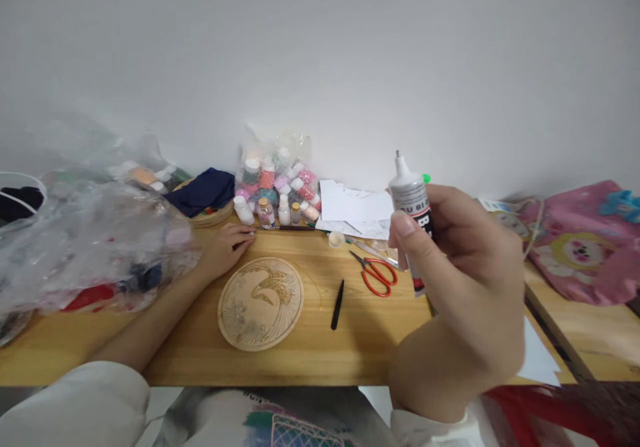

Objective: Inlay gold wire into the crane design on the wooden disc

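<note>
Raised at the right, my right hand (465,273) is closed around a white, grey and black glue tube (411,200). The tube stands nearly upright, its white nozzle and thin metal tip pointing up. A bit of bright green shows behind it. My left hand (227,250) rests on the table with its fingers drawn together; a tiny pale spot shows at the fingertips, too small to name. Close to this hand lies a round wooden disc (260,304) with a bird and flower design, partly golden. Black tweezers (337,305) and red-handled scissors (379,275) lie between the hands.
A clear bag (280,160) of small colourful jars leans on the wall, with bottles before it. White paper (355,201) lies at the back. Plastic bags (100,240) pile up at left, near a dark blue cloth (205,192). A pink bag (585,247) lies at right.
</note>
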{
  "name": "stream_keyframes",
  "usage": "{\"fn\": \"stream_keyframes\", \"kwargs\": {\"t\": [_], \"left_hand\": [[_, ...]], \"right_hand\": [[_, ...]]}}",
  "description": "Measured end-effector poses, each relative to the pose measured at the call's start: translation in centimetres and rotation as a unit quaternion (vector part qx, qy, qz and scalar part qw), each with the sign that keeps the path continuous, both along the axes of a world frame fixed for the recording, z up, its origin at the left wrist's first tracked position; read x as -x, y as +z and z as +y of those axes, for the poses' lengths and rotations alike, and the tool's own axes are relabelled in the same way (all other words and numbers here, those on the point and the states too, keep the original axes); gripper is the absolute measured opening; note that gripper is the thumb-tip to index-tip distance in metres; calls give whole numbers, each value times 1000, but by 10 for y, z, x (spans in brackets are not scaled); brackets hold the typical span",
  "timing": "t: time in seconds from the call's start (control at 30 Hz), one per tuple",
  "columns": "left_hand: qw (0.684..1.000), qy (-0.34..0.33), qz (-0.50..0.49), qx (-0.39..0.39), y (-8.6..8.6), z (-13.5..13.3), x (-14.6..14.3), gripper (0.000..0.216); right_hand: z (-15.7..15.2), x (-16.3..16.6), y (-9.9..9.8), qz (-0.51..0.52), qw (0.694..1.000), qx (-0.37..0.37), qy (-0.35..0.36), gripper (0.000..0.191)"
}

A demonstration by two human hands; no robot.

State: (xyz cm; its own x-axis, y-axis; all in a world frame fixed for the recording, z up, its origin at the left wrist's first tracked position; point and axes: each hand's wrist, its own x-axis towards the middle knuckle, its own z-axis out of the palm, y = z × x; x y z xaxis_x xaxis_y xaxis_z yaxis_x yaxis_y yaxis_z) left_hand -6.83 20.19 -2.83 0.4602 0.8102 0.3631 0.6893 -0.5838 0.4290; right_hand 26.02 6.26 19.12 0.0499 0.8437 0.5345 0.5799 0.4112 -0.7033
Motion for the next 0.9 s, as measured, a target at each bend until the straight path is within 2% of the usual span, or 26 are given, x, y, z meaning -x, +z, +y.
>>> {"fn": "stream_keyframes", "kwargs": {"t": [0.13, 0.27, 0.53, 0.67, 0.77, 0.9], "left_hand": [[1000, -5, 11, 5, -3, -1, 1, 36], [1000, 1, -5, 18, 3, -7, -4, 27], [986, 52, -149, 56, 28, -16, -17, 25], [955, 62, -277, 86, 61, -20, -24, 30], [925, 40, -361, 111, 100, -31, -34, 31], [896, -3, -422, 141, 154, -54, -53, 20]], "right_hand": [[1, 1, 0, 2, 1000, 1, -1, 17], [1, 0, -1, -3, 1000, 0, -5, 17], [1, 0, -1, 0, 1000, 3, -1, 17], [5, 1, 0, -38, 999, 1, 4, 16], [8, 3, 0, -106, 994, -3, 21, 16], [9, 3, 0, -166, 984, 0, 72, 16]]}}
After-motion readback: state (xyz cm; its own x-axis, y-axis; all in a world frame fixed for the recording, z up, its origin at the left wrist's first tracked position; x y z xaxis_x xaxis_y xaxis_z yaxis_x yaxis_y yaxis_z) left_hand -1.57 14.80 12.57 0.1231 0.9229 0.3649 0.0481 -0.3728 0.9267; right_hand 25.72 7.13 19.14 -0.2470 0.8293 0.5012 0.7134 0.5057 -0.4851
